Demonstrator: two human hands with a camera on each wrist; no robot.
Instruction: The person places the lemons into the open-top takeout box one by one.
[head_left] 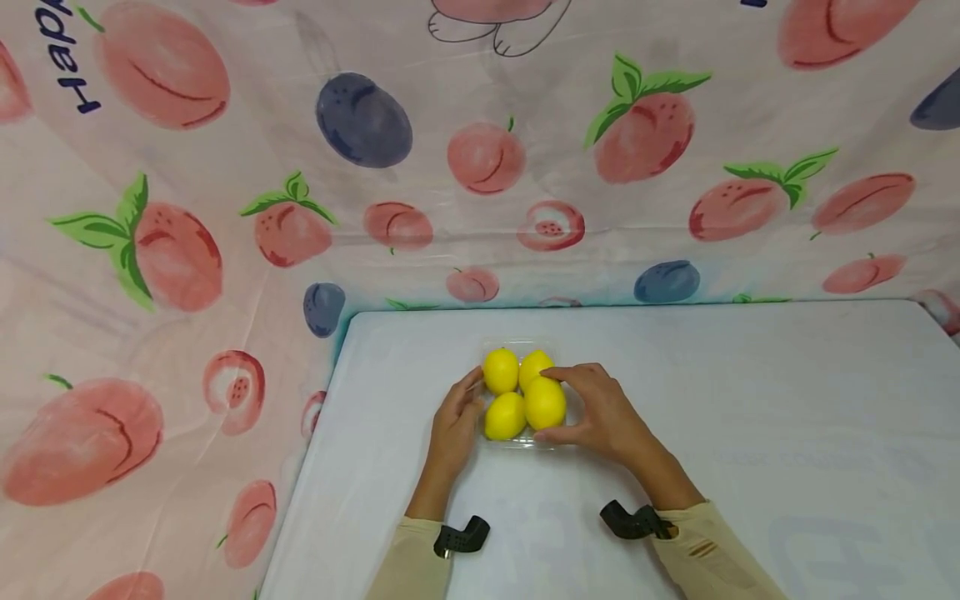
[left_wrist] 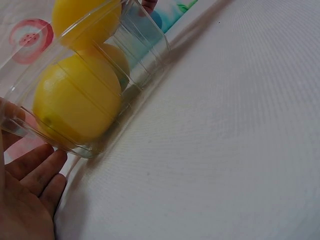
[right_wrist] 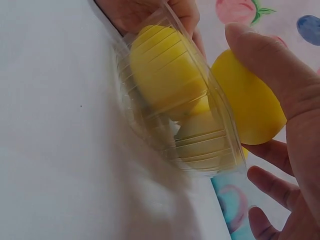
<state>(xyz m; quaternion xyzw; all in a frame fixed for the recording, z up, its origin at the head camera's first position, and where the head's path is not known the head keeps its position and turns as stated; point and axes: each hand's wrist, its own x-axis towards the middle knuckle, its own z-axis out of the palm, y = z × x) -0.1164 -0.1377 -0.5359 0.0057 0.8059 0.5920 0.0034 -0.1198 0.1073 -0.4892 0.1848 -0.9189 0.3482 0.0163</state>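
A clear plastic tray (head_left: 517,443) of several yellow lemons sits on the white table (head_left: 750,400), near its far left. My left hand (head_left: 472,402) holds the tray's left side, thumb at the rim, and its fingers (left_wrist: 35,172) lie beside the tray wall (left_wrist: 135,55). My right hand (head_left: 555,406) grips the near-right lemon (head_left: 543,398), with the thumb (right_wrist: 265,55) on one side of the lemon (right_wrist: 247,105) and the fingers on the other. That lemon stands above the tray rim (right_wrist: 220,107). The other lemons (right_wrist: 165,70) lie inside.
A cloth printed with peaches and plums (head_left: 480,167) hangs behind the table and down its left side. The table's left edge (head_left: 315,450) runs close to my left hand. Bare white tabletop stretches to the right and toward me.
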